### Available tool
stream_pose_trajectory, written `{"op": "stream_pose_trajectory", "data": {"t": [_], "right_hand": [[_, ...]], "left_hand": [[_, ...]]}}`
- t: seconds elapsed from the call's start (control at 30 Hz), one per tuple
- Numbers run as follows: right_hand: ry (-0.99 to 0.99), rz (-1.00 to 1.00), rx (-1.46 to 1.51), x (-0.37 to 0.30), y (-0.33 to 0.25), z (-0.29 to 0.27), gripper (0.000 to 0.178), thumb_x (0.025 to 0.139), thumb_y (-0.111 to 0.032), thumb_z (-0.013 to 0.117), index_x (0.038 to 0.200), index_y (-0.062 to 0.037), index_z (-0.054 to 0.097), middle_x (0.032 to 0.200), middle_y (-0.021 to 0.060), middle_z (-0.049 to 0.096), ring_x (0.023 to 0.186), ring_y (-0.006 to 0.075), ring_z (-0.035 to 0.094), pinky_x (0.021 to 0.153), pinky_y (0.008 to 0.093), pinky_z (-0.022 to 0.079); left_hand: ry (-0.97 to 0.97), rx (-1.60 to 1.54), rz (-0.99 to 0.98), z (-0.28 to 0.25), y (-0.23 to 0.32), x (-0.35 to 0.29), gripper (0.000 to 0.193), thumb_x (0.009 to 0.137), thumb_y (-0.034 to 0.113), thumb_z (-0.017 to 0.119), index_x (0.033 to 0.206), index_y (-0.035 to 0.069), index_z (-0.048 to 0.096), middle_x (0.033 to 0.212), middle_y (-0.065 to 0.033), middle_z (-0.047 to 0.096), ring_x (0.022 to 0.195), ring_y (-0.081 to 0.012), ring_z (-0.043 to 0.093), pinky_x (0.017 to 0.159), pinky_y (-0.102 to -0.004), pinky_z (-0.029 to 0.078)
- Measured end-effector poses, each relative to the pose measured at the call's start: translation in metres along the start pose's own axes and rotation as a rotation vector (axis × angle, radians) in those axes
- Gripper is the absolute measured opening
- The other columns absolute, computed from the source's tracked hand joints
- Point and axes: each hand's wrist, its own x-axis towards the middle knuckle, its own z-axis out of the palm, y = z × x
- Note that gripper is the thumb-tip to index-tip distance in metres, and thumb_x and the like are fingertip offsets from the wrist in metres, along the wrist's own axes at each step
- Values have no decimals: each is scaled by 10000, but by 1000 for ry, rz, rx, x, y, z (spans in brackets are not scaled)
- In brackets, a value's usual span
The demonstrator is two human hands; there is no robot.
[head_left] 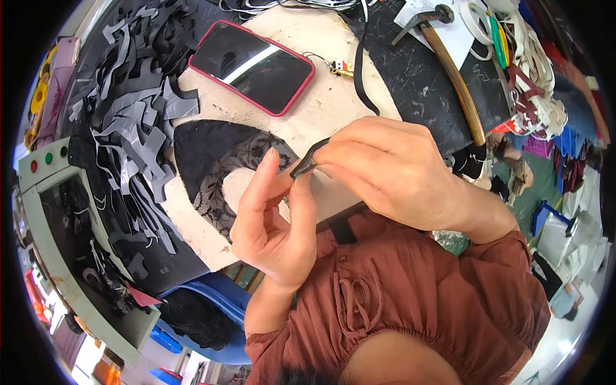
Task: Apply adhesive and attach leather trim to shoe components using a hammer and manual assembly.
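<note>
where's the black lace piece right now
In the head view, the lace piece lies left of centre on the pale board, just below the phone, partly hidden by the left hand.

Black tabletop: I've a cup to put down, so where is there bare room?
The black tabletop is mostly bare between pale board and hammer. A smaller bare board patch lies between phone and right hand. Grey scraps crowd the left; a black lace piece covers board beside the left hand.
</note>
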Motion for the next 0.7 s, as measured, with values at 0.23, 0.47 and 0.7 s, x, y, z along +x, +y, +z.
{"op": "stream_pose_trajectory", "data": {"t": [0.23, 0.47, 0.7], "right_hand": [[-78, 234, 225, 4, -10, -2, 108, 808, -100, 663, 821, 7, 673, 762, 135, 644, 703, 327, 641, 614, 388, 509], [-79, 263, 221, 3, -16, 2, 119, 783, -104, 674, 806, 10, 697, 731, 142, 662, 671, 304, 649, 613, 365, 516], [-51, 512, 648, -4, -23, 7, 96, 800, -46, 634, 798, 31, 691, 663, 59, 652, 642, 73, 588, 600, 252, 483]], "left_hand": [[39, -14, 63, -3, -2, -7, 447, 795, -163, 652, 1229, -83, 582, 932, -160, 706, 795, -153, 674, 759, -270, 544], [-9, 306, 365, -11, -10, -15, 480, 711, -178, 697, 1170, -70, 610, 889, -176, 714, 808, -193, 714, 731, -246, 551], [8, -299, -66, -21, 1, -22, 349, 831, -147, 636, 1166, -65, 577, 1000, -158, 685, 887, -174, 679, 802, -272, 537]]}}
